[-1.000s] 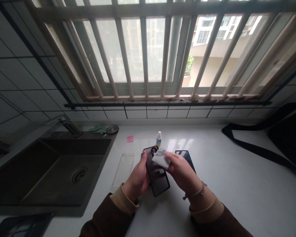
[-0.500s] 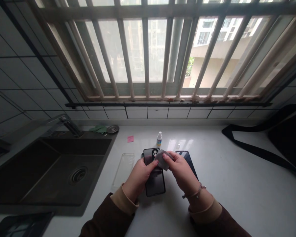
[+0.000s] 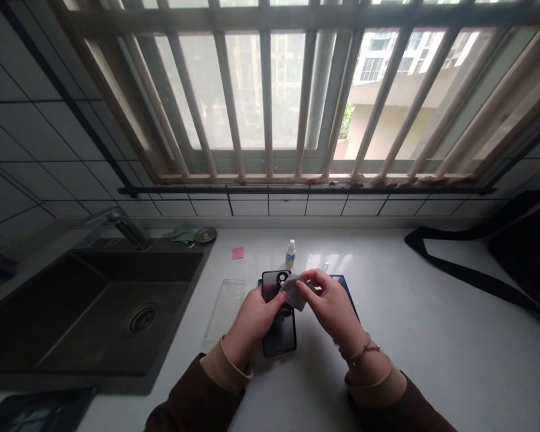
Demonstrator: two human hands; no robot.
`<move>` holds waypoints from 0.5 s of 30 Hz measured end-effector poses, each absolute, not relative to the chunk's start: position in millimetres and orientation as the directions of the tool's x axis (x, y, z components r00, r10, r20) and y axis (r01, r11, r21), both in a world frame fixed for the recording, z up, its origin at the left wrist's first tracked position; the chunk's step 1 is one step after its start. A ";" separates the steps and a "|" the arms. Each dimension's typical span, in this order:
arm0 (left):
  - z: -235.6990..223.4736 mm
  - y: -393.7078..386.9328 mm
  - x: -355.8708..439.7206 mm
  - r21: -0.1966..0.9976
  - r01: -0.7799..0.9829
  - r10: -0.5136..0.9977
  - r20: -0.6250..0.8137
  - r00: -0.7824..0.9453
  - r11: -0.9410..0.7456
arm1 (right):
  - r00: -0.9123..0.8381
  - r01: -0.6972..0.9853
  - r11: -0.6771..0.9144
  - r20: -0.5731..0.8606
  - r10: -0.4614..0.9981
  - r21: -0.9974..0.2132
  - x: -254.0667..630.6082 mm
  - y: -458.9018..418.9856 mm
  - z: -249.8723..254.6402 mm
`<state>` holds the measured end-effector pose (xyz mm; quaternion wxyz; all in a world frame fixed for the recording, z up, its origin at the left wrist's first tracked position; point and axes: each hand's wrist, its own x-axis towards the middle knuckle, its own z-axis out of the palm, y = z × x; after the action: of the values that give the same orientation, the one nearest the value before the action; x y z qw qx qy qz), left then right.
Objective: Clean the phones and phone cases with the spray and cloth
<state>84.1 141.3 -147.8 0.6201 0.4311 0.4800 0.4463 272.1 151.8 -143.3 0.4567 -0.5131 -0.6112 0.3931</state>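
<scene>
head view: hand (image 3: 254, 324) gripping phone edge (image 3: 264, 342)

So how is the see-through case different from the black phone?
The clear case is see-through, while the black phone is dark and shiny. The clear case lies nearer the sink, and the left hand is on the black phone. Both are long rectangles with rounded corners.

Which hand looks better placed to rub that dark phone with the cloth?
Probably the right hand: it pinches the white wipe right over the dark phone, while the left hand seems occupied holding the phone steady.
</scene>
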 end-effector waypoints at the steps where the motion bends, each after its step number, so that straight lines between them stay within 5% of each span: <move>1: -147.8 141.1 84.3 0.962 -0.144 0.968 -0.212 0.133 0.231 | -0.057 0.335 0.233 0.227 0.972 -0.913 271.9 150.7 -141.3; 6: -147.3 140.9 84.9 0.952 -0.191 0.969 -0.219 0.117 0.239 | -0.127 0.490 0.533 0.548 0.827 -0.690 269.1 145.4 -133.1; 15: -143.8 140.0 84.6 0.958 -0.183 0.973 -0.200 0.114 0.219 | -0.161 0.521 0.598 0.618 0.769 -0.609 267.8 143.1 -132.3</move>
<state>84.6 140.0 -143.8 0.6196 0.4160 0.4749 0.4664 267.8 143.1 -132.3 0.4850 -0.4295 -0.7510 0.1279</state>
